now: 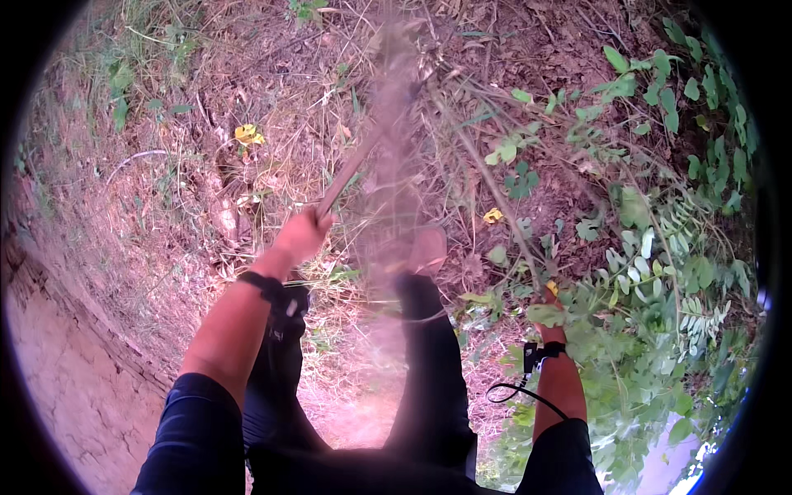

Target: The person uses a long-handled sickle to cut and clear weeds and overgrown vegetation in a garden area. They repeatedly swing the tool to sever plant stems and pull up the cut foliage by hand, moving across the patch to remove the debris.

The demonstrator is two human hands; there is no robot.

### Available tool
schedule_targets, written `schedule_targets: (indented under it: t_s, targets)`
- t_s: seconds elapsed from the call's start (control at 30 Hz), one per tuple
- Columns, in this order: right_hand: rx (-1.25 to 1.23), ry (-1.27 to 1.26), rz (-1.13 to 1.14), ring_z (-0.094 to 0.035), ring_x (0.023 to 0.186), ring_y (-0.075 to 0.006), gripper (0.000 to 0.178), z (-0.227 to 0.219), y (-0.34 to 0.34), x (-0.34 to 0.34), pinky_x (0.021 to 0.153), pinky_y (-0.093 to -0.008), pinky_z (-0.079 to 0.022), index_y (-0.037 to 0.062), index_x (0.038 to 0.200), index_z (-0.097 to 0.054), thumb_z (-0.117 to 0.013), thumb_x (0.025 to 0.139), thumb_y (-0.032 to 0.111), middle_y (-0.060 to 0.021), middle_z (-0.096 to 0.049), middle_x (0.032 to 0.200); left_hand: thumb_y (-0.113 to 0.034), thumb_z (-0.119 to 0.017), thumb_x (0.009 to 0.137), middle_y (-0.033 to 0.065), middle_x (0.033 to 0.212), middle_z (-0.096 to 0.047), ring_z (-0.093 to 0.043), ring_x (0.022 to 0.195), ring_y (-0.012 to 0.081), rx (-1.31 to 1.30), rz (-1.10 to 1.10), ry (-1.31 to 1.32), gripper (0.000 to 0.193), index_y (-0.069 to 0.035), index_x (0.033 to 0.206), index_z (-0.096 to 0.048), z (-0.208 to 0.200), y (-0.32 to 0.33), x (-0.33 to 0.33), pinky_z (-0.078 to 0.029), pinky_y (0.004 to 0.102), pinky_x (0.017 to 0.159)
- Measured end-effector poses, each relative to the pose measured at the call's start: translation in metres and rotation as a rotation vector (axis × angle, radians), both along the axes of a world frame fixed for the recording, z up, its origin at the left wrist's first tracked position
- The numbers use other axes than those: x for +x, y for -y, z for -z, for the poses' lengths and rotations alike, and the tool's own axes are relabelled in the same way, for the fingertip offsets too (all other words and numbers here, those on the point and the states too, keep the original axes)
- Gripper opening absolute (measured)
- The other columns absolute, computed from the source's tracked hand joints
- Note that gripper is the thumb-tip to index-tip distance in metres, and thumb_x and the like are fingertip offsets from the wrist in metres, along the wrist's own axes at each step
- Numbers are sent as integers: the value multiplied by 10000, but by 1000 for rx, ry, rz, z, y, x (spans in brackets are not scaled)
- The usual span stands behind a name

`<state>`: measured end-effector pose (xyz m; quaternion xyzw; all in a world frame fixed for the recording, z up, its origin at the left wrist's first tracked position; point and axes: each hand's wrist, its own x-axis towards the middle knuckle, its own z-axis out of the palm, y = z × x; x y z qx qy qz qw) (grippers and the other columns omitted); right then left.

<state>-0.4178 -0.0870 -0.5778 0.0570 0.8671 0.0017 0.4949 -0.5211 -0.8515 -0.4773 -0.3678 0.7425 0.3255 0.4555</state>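
My left hand (301,237) is closed round the lower end of a brown wooden handle (340,181). The handle slants up and to the right, away from me. Its far end runs into a blurred streak, so I cannot tell what tool it belongs to. On the right, my right hand (551,312) is partly covered by leaves and appears closed on a long thin branch (497,191). That branch leans up and left, and its far end lies near the far end of the handle among dry stalks.
Leafy green plants (652,264) crowd the right side around my forearm. Dry grass and leaf litter (272,165) cover the ground, with a yellow leaf (247,134) at left. Bare earth (82,371) shows at lower left. My shoe (429,247) stands between my hands.
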Motion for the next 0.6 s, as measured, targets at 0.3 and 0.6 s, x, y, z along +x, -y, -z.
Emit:
schedule_targets:
  t_s: [0.3,0.6]
  targets:
    - [22,-7,-216,-451,1294,-299,451,19,-23,34,1124,-558,-220,164,1289,-571,-469,961,456,-39,-585,1331,-464,-529,984,54,663,-534,-517,623,126,30,-164,-610,473,4,918,-550,-77,-7,5,-452,324,552]
    - [194,100,-558,-426,1337,-284,492,37,-41,46,1152,-561,-194,152,1327,-539,-471,958,471,-63,-543,1391,-377,-588,961,157,808,-643,-633,704,233,50,-186,-546,393,2,1057,-542,-2,-16,-40,-492,390,601]
